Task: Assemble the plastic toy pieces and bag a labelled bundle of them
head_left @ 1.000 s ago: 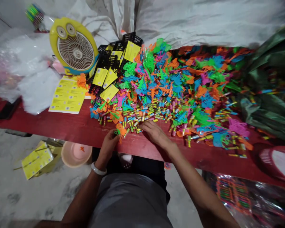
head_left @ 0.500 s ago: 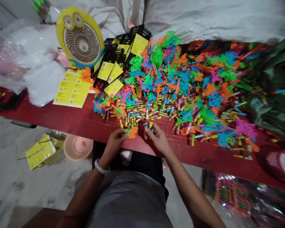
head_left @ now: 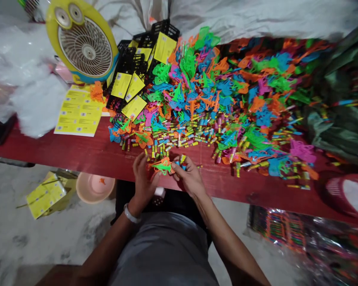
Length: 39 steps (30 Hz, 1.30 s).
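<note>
Just above the near part of the red table, a green and orange plastic toy piece (head_left: 164, 167) lies between my two hands. My left hand (head_left: 143, 176) is open, its fingers spread at the piece's left end; whether the thumb touches it is unclear. Closed fingers of my right hand (head_left: 191, 174) hold small tubes, a yellow-banded tube (head_left: 183, 159) and a blue one among them, right at the orange end of the piece. Beyond the hands lie many loose small tubes (head_left: 191, 137) in yellow, blue and pink. Part of what the right hand holds is hidden by its fingers.
A large heap of coloured plastic pieces (head_left: 226, 87) covers the back of the red table (head_left: 86, 153). Black plastic baskets with yellow cards (head_left: 121, 84), a yellow fan (head_left: 88, 51) and a yellow label sheet (head_left: 79, 111) stand left. A pink basin (head_left: 92, 186) is on the floor.
My left hand has opened from its pinch on the green and orange pieces. The right hand has moved closer to the piece, still holding tubes. The view has shifted slightly.
</note>
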Available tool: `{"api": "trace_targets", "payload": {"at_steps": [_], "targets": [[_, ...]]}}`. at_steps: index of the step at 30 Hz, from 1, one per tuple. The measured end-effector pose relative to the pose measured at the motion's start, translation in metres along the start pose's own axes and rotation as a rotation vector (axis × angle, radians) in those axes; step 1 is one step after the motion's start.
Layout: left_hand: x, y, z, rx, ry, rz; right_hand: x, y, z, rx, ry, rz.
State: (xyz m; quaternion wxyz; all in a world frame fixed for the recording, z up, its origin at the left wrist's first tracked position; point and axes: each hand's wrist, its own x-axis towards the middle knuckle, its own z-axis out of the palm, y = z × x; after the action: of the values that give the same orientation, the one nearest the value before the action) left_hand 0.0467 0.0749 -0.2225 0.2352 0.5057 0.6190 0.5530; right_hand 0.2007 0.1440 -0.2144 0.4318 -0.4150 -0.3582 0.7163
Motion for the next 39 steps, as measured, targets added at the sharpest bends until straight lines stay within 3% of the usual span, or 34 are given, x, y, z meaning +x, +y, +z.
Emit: {"api": "trace_targets", "payload": {"at_steps": [2,4,7,10,14,23,30,35,39], "targets": [[-0.002,0.003,0.005,-0.361,-0.021,-0.316,-0.003,0.008,0.006,0.001,0.089,-0.082],[0.001,0.007,0.01,-0.686,-0.068,-0.564,-0.009,0.015,0.013,-0.018,0.089,-0.086],[0.009,0.013,0.013,-0.852,0.012,-0.712,-0.017,0.02,0.017,-0.124,-0.048,-0.019],[0.015,0.018,0.01,-0.783,0.072,-0.718,-0.016,0.015,0.008,-0.272,-0.084,-0.062],[0.014,0.022,0.004,-0.684,-0.005,-0.689,-0.007,0.006,-0.004,-0.387,-0.094,-0.174],[0.014,0.021,0.006,-0.667,-0.054,-0.694,-0.001,0.011,0.0,-0.436,-0.082,-0.196],[0.011,0.019,0.008,-0.613,-0.065,-0.681,-0.001,0.005,-0.003,-0.491,-0.144,-0.188],[0.01,0.019,0.009,-0.618,-0.04,-0.681,-0.011,0.009,0.0,-0.522,-0.185,-0.165],[0.007,0.021,0.012,-0.64,-0.076,-0.7,-0.025,0.019,0.002,-0.495,-0.135,-0.16]]}}
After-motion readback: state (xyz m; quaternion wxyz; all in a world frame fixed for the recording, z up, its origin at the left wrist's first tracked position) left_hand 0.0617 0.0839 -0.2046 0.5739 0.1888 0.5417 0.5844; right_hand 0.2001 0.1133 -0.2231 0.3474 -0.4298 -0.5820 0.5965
